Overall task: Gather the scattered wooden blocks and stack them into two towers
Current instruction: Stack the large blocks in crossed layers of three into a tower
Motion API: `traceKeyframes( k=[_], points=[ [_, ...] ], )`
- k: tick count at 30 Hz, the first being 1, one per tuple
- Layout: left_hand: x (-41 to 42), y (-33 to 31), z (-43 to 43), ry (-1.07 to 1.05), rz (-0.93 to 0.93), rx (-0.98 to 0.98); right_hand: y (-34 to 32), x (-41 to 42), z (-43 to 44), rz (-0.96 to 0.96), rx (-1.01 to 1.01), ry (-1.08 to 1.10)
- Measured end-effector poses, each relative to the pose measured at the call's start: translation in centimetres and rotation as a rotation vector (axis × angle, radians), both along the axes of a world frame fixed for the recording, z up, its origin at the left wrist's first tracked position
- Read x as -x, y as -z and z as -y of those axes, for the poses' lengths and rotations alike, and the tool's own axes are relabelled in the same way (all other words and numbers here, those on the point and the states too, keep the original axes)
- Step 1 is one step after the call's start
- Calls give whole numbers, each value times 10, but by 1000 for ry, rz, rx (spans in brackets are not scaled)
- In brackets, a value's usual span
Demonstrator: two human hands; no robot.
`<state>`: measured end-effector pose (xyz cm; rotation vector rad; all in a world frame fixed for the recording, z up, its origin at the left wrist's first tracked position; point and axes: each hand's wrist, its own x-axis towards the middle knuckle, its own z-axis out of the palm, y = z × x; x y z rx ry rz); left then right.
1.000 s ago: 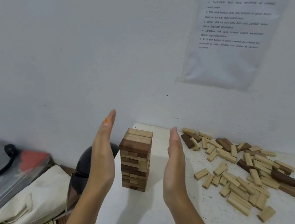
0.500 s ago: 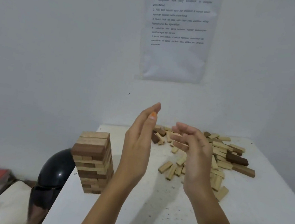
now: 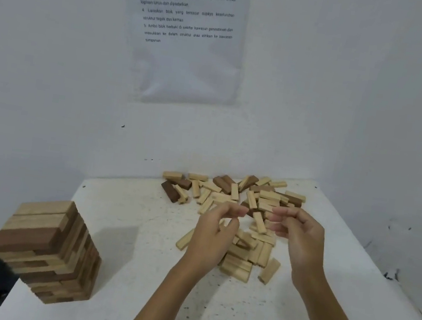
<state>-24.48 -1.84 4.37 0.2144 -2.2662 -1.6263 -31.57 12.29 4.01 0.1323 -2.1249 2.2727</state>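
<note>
Hovering above the scattered wooden blocks [image 3: 270,195] toward the far side of the white desk [image 3: 140,231], our left hand [image 3: 217,235] and right hand [image 3: 302,243] each show a loose, half-curled grip with no block visible inside. One block tower [image 3: 50,254] stands at the desk's near-left corner, well apart.

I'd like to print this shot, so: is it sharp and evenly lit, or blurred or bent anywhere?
Head view: soft, even light, no glare; the tower casts a faint shadow rightward on the table; the left hand, right hand and wall notice are slightly motion-smeared; the wide lens tilts the tower near the left edge.
</note>
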Motion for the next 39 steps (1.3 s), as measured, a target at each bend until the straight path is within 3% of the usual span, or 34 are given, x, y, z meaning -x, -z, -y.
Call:
traceKeyframes(
  k=[7,9,12,15,26,35,39],
  points=[
    [45,29,-13,93,108,185,42,45,-32,-140,-282,54],
    [59,35,-15,120,113,269,53,59,-34,-294,-440,65],
    [78,50,-10,173,71,538,67,78,-35,-466,-717,64],
    [92,64,-4,248,101,785,75,84,-34,-446,-839,15],
    [102,74,-1,-12,44,928,93,85,-37,-465,-824,59],
    [95,60,-2,-2,166,969,87,80,-38,-371,-651,27],
    [83,54,1,-63,114,750,85,74,-34,-409,-583,25]
  ],
)
